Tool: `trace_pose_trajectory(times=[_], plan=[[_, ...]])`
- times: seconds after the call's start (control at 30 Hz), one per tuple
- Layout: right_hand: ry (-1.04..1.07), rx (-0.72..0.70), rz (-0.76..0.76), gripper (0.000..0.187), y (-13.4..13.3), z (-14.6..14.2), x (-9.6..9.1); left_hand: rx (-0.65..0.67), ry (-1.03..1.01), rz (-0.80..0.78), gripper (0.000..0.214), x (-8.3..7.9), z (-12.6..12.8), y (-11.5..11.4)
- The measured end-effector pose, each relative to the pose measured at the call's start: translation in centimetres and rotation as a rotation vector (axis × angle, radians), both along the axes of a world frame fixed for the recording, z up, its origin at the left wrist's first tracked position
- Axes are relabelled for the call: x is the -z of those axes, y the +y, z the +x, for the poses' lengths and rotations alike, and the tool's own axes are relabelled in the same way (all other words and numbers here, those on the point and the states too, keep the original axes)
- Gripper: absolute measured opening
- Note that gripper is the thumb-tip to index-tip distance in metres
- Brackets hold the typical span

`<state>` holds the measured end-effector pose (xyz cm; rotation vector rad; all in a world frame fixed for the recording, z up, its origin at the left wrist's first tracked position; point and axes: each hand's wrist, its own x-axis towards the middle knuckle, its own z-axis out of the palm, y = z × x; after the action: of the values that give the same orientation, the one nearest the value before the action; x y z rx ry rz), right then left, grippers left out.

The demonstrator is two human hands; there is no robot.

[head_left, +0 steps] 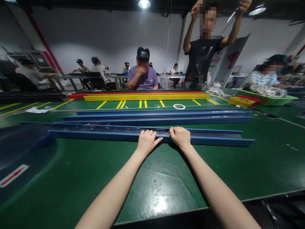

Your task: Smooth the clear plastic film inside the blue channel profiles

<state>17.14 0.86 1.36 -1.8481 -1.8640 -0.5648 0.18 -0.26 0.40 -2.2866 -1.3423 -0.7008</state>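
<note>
A long blue channel (214, 141) lies across the green table in front of me. Clear plastic film (114, 129) runs along its trough, ending near my right hand. My left hand (147, 141) is curled over the channel's near wall, fingers inside and thumb pointing right. Beside it, my right hand (180, 137) is closed at the same wall with its fingers folded into the trough. Whether its fingertips also pinch the film is hidden. Several more blue channels (166, 121) lie parallel just behind.
At left lies a large sheet of clear film (21, 146), near an arrow label (14, 175). Farther back are yellow (147, 97) and red channels, a white tape ring (179, 107), a yellow tray (241, 101) and a green basket (274, 100). Co-workers sit or stand behind.
</note>
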Motion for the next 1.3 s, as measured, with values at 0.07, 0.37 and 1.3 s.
trace_pose_trajectory(times=[0.07, 0.37, 1.3], plan=[[-0.004, -0.011, 0.013, 0.042, 0.1, 0.1, 0.0, 0.013, 0.002, -0.005, 0.038, 0.0, -0.1, 0.0], [-0.013, -0.048, 0.035, 0.04, 0.3, 0.4, -0.2, 0.077, -0.021, 0.005, 0.028, 0.0, -0.4, 0.1], [0.058, 0.035, 0.001, 0.043, 0.1, 5.4, 0.1, 0.042, -0.02, 0.025, 0.037, 0.2, -0.1, 0.4]])
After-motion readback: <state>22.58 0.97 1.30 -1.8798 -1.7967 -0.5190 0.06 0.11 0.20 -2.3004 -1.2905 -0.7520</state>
